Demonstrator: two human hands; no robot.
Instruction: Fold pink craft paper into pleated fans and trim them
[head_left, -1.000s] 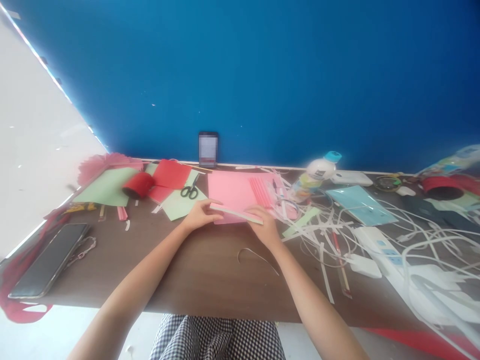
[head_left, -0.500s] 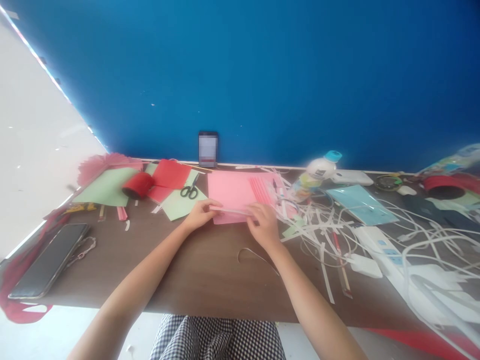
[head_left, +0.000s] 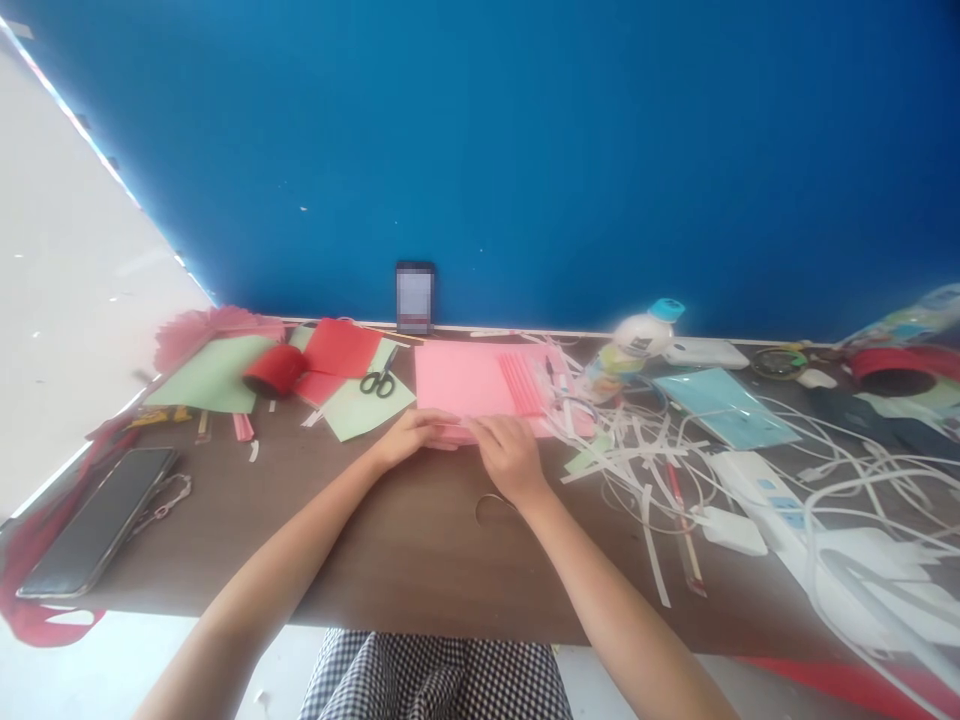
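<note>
A pink sheet of paper lies flat on the brown table in front of me. At its near edge my left hand has its fingers closed on one end of a narrow pink paper strip. My right hand pinches the other end, fingertips close to the left ones. Most of the strip is hidden behind the fingers. Several folded pink strips rest side by side on the right part of the sheet.
Scissors lie on green paper, left of the pink sheet, near a red roll. A phone sits far left. To the right are a bottle, white paper scraps, tangled cables and a power strip. A blue wall stands behind.
My right hand has moved left toward my left hand, which has shifted slightly right and down. The gap between them has narrowed, and less of the strip shows.
</note>
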